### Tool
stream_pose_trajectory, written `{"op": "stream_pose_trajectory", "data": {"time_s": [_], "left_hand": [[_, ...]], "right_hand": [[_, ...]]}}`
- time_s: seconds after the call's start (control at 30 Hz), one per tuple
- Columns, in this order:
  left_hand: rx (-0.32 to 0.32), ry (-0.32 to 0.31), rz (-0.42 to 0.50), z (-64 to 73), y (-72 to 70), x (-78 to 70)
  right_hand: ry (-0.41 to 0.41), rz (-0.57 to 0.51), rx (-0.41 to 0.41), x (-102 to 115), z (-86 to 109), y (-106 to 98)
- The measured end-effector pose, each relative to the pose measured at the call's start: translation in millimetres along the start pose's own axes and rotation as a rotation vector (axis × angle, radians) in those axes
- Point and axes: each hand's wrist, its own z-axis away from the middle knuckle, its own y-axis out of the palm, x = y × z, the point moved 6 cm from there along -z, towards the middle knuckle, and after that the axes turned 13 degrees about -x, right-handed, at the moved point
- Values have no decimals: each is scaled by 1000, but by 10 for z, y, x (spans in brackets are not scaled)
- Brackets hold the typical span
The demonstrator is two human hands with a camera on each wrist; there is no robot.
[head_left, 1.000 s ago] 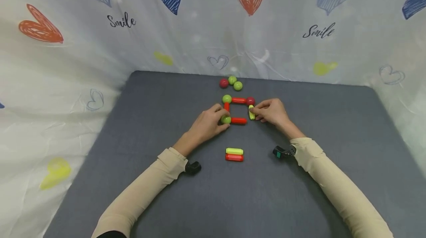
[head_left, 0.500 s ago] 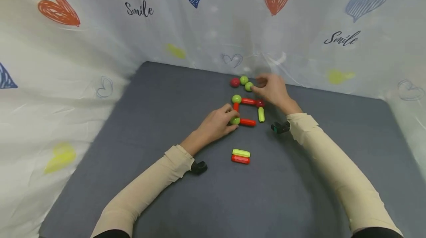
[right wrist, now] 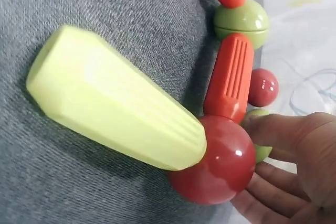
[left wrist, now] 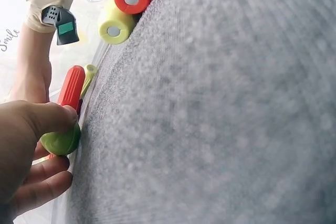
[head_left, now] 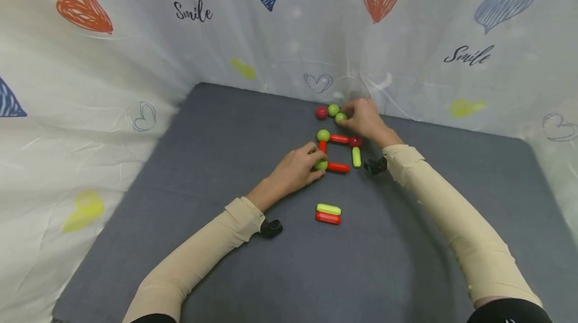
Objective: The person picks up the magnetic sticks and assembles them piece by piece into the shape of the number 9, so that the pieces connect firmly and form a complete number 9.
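My left hand (head_left: 295, 168) pinches the green ball (head_left: 321, 165) at the near-left corner of a four-sided outline of magnetic sticks and balls. Red sticks (head_left: 338, 167) run from that ball to the right and away. Another green ball (head_left: 323, 135) and a red ball (head_left: 355, 142) form the far corners, joined by a red stick (right wrist: 231, 77). From the red ball a yellow-green stick (head_left: 356, 157) points toward me, its near end apart from the near red stick. At the back, my right hand (head_left: 365, 118) grips a loose green ball (head_left: 340, 119) between thumb and fingers.
A loose red ball (head_left: 321, 113) and another green ball (head_left: 333, 110) lie beside the gripped one, near the back curtain (head_left: 289, 47). Closer to me, a yellow-green stick (head_left: 328, 209) and a red stick (head_left: 328, 218) lie side by side on the grey cloth (head_left: 253, 273).
My right hand has let go of the yellow-green stick, moved away to the back and taken hold of a loose green ball. My left hand stays on its ball; the head view has shifted.
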Motion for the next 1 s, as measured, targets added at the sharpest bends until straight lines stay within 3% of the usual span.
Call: {"op": "stream_pose_trajectory", "data": {"time_s": [0.4, 0.57, 0.77, 1.0], "left_hand": [[-19, -18, 3, 13, 17, -10], [-16, -27, 5, 19, 32, -1], [-27, -37, 8, 24, 24, 7], [-31, -33, 21, 4, 14, -20]], "right_hand": [[95, -117, -73, -122, 123, -222], [82, -144, -101, -107, 235, -363], [62, -153, -120, -64, 456, -524], [-6, -164, -171, -21, 864, -673]]}}
